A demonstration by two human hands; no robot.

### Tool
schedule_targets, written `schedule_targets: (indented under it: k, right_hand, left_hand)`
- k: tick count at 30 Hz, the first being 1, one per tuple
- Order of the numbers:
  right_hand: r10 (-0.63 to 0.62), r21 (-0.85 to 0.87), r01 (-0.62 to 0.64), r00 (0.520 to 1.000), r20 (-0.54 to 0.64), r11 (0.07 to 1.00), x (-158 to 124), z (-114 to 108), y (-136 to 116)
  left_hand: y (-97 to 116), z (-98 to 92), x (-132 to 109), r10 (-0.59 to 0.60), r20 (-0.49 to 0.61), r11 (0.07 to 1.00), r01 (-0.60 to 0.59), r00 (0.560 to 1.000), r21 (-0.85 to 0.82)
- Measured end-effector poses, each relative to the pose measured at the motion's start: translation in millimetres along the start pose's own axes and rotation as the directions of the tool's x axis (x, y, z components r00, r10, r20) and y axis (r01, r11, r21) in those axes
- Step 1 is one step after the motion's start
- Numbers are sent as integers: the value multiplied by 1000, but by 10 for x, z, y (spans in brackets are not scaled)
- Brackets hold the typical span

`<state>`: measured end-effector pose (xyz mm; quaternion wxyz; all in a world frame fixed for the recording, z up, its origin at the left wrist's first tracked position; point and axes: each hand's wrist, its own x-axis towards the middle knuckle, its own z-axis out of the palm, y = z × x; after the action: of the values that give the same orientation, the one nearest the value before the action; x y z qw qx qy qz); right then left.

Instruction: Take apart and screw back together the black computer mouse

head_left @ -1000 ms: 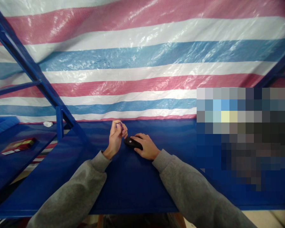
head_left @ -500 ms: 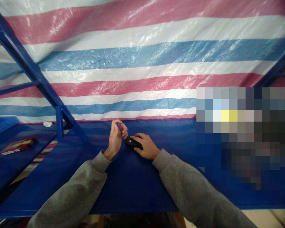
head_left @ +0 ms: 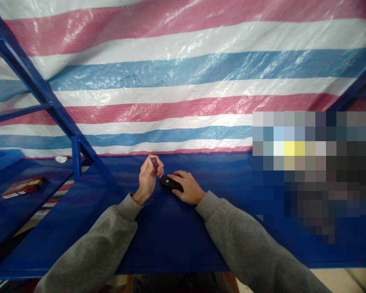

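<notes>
Evidently, the left hand [head_left: 147, 176] is gripping a small purple object [head_left: 155, 163] in its bent fingers; just to the right, a black computer mouse [head_left: 168, 182] is lying on the blue table [head_left: 171, 236], and the right hand [head_left: 188, 188] is clasping it, fingers on top, thumb along its near side.

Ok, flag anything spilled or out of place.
A crumpled-looking white item lies on the table at left, perhaps stray litter. No spill shows around the black mouse; the pixelated area can't be judged.
</notes>
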<state>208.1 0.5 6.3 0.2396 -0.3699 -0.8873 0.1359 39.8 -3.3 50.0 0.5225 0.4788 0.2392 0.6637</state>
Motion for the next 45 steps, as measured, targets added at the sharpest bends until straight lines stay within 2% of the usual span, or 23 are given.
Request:
schedule_targets:
  k: [4, 9, 14, 19, 23, 30, 35, 40, 45]
  right_hand:
    - [6, 0, -6, 1000, 0, 1000, -5, -7, -4]
    - [1, -2, -1, 1000, 1, 1000, -1, -6, -5]
    - [2, 8, -2, 1000, -10, 1000, 2, 7, 5]
    - [0, -4, 0, 1000, 1, 1000, -1, 7, 5]
    - [7, -7, -7, 1000, 7, 1000, -2, 1, 0]
    - [-4, 4, 4, 1000, -12, 1000, -3, 2, -3]
    - [-2, 10, 2, 1000, -12, 1000, 0, -2, -8]
    - [-5, 1, 5, 1000, -8, 1000, -4, -2, -10]
    - [-1, 4, 1, 1000, -10, 1000, -1, 10, -2]
  left_hand:
    - [4, 1, 0, 0, -19, 999, -1, 1000, -43]
    - [8, 9, 4, -2, -20, 1000, 2, 1000, 6]
    - [3, 5, -6, 12, -16, 999, -13, 1000, -47]
    - [-19, 2, 2, 9, -40, 1000, -9, 999, -3]
    - [-22, 6, 3, 16, -51, 999, -18, 999, -45]
    - [-25, -1, 3, 12, -37, 1000, -12, 999, 8]
    - [-17, 8, -6, 19, -29, 999, -20, 999, -35]
    - [-42, -24, 11, 10, -36, 999, -9, 999, 35]
    - [-36, -14, -4, 12, -17, 1000, -12, 1000, -25]
